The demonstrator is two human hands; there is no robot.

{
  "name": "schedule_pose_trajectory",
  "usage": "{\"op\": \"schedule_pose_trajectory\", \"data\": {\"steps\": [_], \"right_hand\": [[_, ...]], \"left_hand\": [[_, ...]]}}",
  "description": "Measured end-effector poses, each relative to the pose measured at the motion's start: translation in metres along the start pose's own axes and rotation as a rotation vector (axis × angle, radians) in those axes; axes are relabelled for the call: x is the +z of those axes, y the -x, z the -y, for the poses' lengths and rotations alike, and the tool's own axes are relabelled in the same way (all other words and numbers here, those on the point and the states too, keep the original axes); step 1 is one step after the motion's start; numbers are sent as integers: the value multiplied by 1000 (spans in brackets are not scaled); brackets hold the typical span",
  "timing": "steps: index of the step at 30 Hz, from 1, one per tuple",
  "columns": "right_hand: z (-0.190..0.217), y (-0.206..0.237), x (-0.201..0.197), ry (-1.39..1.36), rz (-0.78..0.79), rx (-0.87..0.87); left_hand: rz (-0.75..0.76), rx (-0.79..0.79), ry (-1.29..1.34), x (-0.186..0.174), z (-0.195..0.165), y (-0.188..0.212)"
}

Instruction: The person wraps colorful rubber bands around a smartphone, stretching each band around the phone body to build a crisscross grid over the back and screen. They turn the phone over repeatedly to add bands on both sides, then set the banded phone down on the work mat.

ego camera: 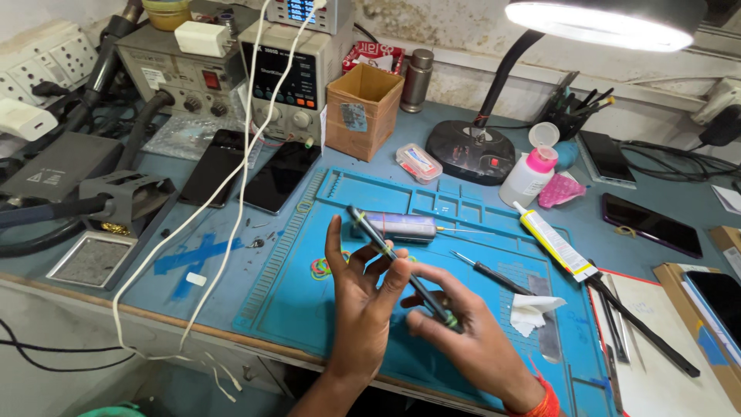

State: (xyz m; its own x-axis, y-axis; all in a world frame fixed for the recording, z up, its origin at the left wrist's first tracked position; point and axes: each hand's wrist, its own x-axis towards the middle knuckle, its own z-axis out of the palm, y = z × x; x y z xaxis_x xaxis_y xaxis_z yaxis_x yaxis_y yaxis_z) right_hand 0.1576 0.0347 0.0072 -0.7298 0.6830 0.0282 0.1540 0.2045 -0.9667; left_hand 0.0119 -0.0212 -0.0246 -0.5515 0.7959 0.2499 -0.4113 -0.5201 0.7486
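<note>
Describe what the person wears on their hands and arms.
Both hands are bare: no gloves, no rings that show. The left hand and its forearm carry no sleeve or band. The right hand has an orange-red thread band wound around the wrist.

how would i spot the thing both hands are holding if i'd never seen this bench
Find the blue work mat at the bench's front edge. Above its middle, the left hand and right hand grip a thin dark slab edge-on, a phone ringed by green and yellow rubber bands. The other dark phones lie flat.
</note>
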Motion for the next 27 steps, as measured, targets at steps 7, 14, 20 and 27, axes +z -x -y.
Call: {"op": "schedule_pose_trajectory", "data": {"steps": [7,14,20,27], "right_hand": [[18,-23,-38,-180,7,69],[57,-67,-36,169,575,94],[56,-101,-7,154,161,47],[25,-112,6,675,85,-109]], "left_hand": [[277,-483,544,-52,-52,-13],[804,-886,387,-86,-90,-9],[294,-611,258,-105,-99,-3],[71,-350,478,-124,-101,-8]]}}
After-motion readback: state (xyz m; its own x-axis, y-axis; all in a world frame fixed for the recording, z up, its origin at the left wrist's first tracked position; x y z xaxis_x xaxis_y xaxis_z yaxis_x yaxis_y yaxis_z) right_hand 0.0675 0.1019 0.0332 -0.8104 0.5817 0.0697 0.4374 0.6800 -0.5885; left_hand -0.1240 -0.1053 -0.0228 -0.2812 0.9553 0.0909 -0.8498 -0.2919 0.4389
